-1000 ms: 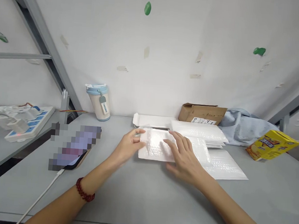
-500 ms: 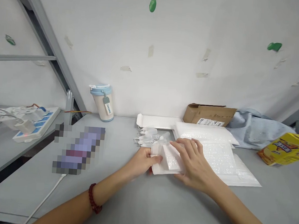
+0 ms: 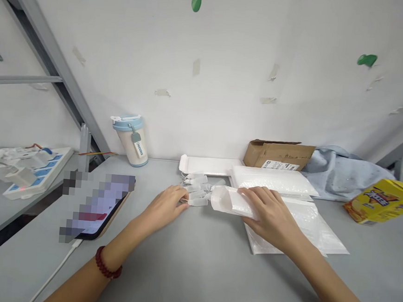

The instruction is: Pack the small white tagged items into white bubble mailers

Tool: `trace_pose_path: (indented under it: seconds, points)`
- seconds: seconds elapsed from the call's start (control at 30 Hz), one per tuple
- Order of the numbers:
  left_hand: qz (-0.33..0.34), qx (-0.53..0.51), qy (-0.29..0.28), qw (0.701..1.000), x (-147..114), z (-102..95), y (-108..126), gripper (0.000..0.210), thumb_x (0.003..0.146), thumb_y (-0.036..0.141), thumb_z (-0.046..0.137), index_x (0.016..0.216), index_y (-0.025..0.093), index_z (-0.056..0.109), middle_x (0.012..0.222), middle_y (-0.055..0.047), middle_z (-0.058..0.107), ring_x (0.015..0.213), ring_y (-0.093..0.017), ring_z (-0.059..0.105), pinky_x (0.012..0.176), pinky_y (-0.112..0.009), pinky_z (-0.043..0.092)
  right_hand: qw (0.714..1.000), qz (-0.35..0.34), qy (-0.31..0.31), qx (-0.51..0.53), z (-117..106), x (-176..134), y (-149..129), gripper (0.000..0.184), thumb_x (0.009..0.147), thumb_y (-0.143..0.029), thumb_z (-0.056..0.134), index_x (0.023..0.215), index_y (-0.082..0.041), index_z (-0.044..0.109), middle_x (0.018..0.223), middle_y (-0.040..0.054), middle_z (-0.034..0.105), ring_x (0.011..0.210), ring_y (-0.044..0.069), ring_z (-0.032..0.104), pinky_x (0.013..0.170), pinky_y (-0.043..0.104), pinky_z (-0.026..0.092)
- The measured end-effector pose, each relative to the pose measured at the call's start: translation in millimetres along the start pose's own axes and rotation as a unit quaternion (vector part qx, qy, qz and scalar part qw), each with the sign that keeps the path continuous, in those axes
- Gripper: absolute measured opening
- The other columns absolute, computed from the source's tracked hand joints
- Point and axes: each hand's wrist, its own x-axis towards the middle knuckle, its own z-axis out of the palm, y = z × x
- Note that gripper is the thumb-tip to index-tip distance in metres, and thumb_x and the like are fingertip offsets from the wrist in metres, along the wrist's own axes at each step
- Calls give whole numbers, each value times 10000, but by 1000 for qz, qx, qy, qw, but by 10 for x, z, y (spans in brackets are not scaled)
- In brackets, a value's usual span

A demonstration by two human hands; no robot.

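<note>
My right hand grips a white bubble mailer whose mouth bulges toward the left, above other mailers. My left hand is at a small pile of translucent packets with thin loops at their left ends. Its thumb and fingers close around the left end of the nearest packet; the fingertips partly hide it. Beneath and beyond my right hand lie several flat white bubble mailers. A long white mailer rests against the wall behind the packets.
A phone on a white cable and a lidded tumbler stand on the left. A power strip sits farther left. At the right are a cardboard box, a pale blue cloth and a yellow snack box.
My left hand has let go of the mailer and moved left to the packets. My right hand keeps the mailer, now tilted with its mouth to the left. The view has shifted slightly.
</note>
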Motion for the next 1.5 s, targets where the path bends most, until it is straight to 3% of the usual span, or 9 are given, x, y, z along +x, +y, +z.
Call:
trace_pose_path:
  seconds: [0.2,0.43,0.63,0.8,0.97,1.07,1.27,1.4,1.5]
  points:
    - [-38,-88,-76,992,10,-124,26,195,792,306,513,707,182,638,719,-22,639,678,-173,553,610,-257,381,1000,0,-13,4,36,-12,-7,488,708,-99,539,1179,-177,436,1038,98,544,931,271,488,749,373,384]
    - [-96,-196,-57,974,-19,-440,133,188,737,349,582,694,196,682,687,4,654,644,-155,556,578,-230,403,999,18,-41,15,12,17,-70,525,686,-111,557,1198,-164,451,1058,112,533,934,281,479,783,398,394]
    - [16,-197,-39,980,121,-71,607,167,768,258,549,781,210,709,804,-15,705,727,-173,609,682,-258,448,998,13,-27,48,-28,24,-83,473,719,-141,554,1181,-180,462,1041,99,543,933,271,488,776,377,396]
    - [-49,-252,47,965,281,2,707,210,801,295,493,849,191,670,815,-30,695,752,-183,637,697,-273,476,997,72,24,18,-87,-3,228,436,738,-184,532,1168,-170,459,993,105,540,930,288,494,763,389,385]
    - [-78,-54,-49,994,331,339,797,205,769,324,519,820,152,619,734,-96,654,707,-266,621,616,-329,420,989,130,56,48,-134,-42,491,394,795,-266,514,1176,-198,442,1003,94,541,934,286,498,770,395,395]
    - [-73,-37,-57,995,293,491,837,175,790,245,447,722,154,579,720,-109,638,706,-264,615,596,-316,397,988,127,40,72,-133,-52,513,412,797,-271,527,1190,-200,425,1026,94,539,964,283,494,797,394,394]
    - [-102,-150,-90,979,81,98,623,212,802,323,451,702,162,548,649,-13,604,498,-138,549,502,-243,402,993,100,2,61,-96,-54,461,432,740,-183,540,1160,-201,443,1001,88,552,944,279,495,799,401,373]
    - [-102,-180,-31,978,-59,-182,564,245,808,378,476,719,169,567,642,11,558,592,-142,536,557,-239,395,995,81,-12,58,-93,-38,372,424,730,-167,548,1143,-189,459,992,86,549,931,272,490,787,393,369]
    - [-60,-119,6,991,-61,-164,621,226,831,339,465,716,176,572,686,-2,588,658,-156,531,597,-251,375,996,58,-23,61,-93,-21,264,436,740,-161,556,1163,-183,458,997,87,547,939,271,485,791,389,375]
